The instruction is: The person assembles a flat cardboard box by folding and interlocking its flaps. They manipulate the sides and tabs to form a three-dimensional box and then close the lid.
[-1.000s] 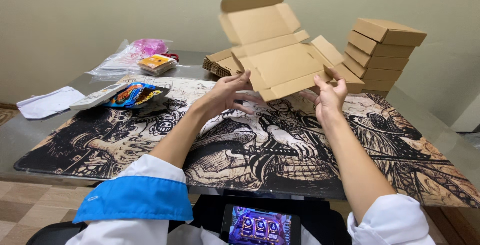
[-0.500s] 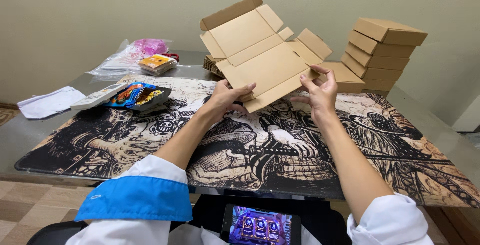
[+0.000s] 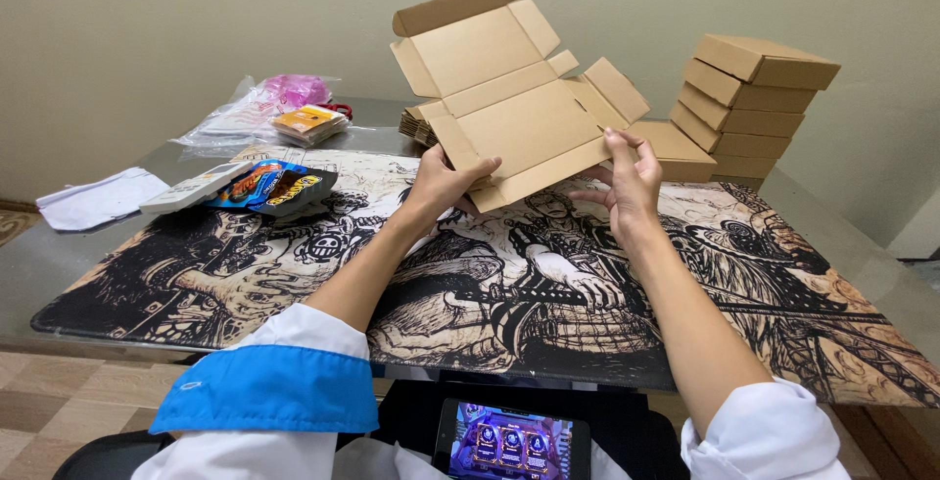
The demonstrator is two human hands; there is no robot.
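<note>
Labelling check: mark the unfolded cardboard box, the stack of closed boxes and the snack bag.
unfolded cardboard box [image 3: 529, 127], head view, middle of its base panel
stack of closed boxes [image 3: 749, 98], head view, side of the middle boxes
snack bag [image 3: 274, 186], head view, printed front

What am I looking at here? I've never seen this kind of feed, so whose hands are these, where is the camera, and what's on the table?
The camera sits on a person's head and looks down, so both arms are their own. The left hand and right hand hold an unfolded cardboard box up above the table, flaps open. Below lies an illustrated desk mat. At right stands a stack of folded boxes; behind the held box, flat blanks. At left lie a snack bag, a remote, paper and plastic bags. A phone rests on the lap.
</note>
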